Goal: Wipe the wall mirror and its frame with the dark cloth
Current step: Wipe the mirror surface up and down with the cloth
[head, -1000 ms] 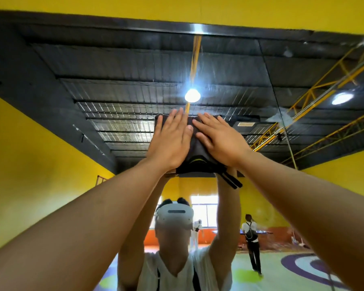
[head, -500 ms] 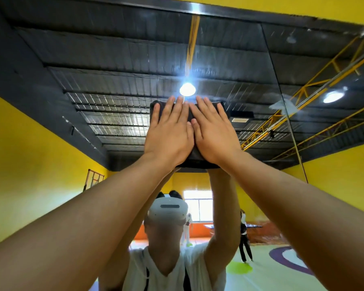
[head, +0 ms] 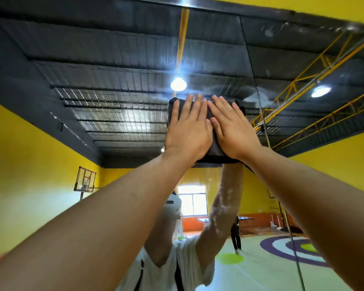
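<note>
Grip unclamped: left hand (head: 189,131) and right hand (head: 233,131), fingers straight, press the dark cloth (head: 215,150) flat under them onto the wall mirror (head: 114,101). Its top frame (head: 282,13) lies above, well apart, equally near either hand.

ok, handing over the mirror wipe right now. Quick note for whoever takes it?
Left hand: flat, fingers straight, pressing the dark cloth against the mirror, high up.
Right hand: flat on the cloth, right beside it.
Done: cannot tell how much glass is wiped.
Left: whitish smears right of the cloth; the top frame strip lies well above the cloth.
</note>
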### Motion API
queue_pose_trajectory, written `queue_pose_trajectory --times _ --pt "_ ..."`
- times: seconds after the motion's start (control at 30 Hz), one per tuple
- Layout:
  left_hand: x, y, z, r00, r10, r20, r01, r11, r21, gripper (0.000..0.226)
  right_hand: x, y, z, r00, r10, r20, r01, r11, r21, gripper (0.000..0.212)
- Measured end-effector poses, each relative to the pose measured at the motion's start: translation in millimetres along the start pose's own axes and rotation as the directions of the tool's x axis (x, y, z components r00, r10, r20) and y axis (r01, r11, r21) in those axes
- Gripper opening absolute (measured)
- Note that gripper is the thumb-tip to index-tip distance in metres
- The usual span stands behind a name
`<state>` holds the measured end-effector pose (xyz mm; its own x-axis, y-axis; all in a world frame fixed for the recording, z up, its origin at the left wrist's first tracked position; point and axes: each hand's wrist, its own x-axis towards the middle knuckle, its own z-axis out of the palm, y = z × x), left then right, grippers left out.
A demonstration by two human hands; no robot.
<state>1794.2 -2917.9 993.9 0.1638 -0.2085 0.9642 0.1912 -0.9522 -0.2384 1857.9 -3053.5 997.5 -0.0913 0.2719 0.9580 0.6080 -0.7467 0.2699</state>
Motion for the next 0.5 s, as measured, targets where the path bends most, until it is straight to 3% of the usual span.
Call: queue_pose_trajectory --times 0.13,0.5 --pt "2.6 9.3 -0.6 0.999 -0.019 0.034 0.019 0.999 0.026 0.060 -3.5 6.4 -0.6 1.000 0.019 0.007 -0.019 1.000 0.003 0.069" --pt "-49.2 37.8 7.5 0.996 -0.083 0.016 0.081 0.992 0.101 0.058 -54.8 4.3 5.5 1.000 -0.001 -0.004 0.001 1.000 0.000 0.058"
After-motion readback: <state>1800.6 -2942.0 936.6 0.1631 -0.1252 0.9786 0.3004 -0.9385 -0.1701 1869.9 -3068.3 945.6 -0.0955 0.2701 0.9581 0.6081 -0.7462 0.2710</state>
